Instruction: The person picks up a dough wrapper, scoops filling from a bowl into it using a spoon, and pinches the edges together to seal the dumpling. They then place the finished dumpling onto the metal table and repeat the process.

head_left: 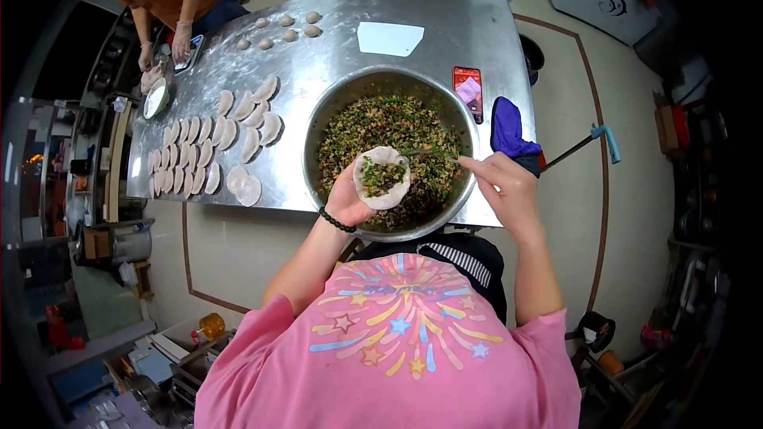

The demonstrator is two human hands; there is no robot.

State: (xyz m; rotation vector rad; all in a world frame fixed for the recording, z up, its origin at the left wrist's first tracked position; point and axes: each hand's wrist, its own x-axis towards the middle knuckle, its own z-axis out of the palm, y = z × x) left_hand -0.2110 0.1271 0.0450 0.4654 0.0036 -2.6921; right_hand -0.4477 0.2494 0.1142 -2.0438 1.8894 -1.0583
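My left hand [347, 200], with a dark bead bracelet at the wrist, cradles a round dumpling wrapper [370, 200]. A mound of green and brown filling [383, 178] lies in the middle of the wrapper. My right hand [501, 187] pinches a thin-handled utensil [435, 156], whose far end reaches the wrapper's upper right edge. Its exact kind is hard to make out. Both hands are over a large steel bowl [311, 123] full of chopped filling. Left of the bowl, folded dumplings [226, 133] lie in rows, with flat wrappers [248, 189] near the table's front edge.
Dough balls [312, 31] and a white sheet [389, 38] lie farther back on the steel table [334, 24]. A phone [468, 87] and a purple cloth item [509, 127] are at the right. Another person [171, 0] works at the far left beside a bowl [156, 99].
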